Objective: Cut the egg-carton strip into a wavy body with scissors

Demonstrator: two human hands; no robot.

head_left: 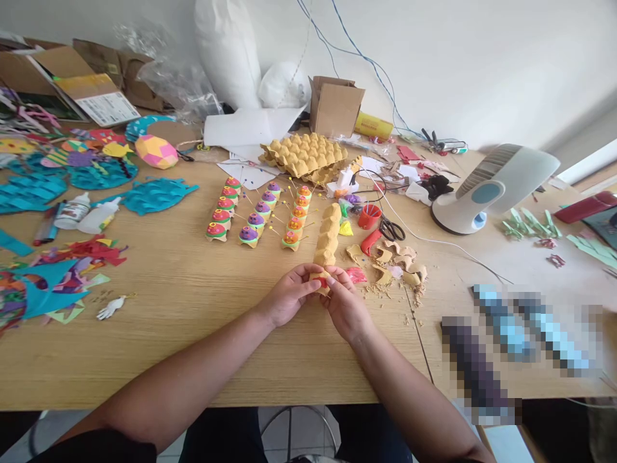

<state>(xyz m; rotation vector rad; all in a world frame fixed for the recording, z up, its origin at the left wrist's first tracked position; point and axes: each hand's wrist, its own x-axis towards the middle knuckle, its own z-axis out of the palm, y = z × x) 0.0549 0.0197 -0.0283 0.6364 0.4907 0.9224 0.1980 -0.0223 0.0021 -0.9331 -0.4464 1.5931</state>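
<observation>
A bare egg-carton strip (327,238) lies lengthwise in front of me, its near end between my hands. The fingers of my left hand (292,294) are closed on that end from the left. From the right, my right hand (348,307) pinches the same end, its thumb by a small red piece (322,281) on the carton. Beyond and to the left stand a strip with red caterpillar-like bumps (223,215), one with purple bumps (255,222) and one with orange bumps (295,222), with pins sticking out.
Carton scraps (384,260), scissors (391,229) and a red cup (369,216) lie to the right, before a white fan (482,193). Stacked egg trays (303,154) stand behind. Blue paper crafts (157,195), glue bottles (73,211) and paper scraps (87,251) cover the left.
</observation>
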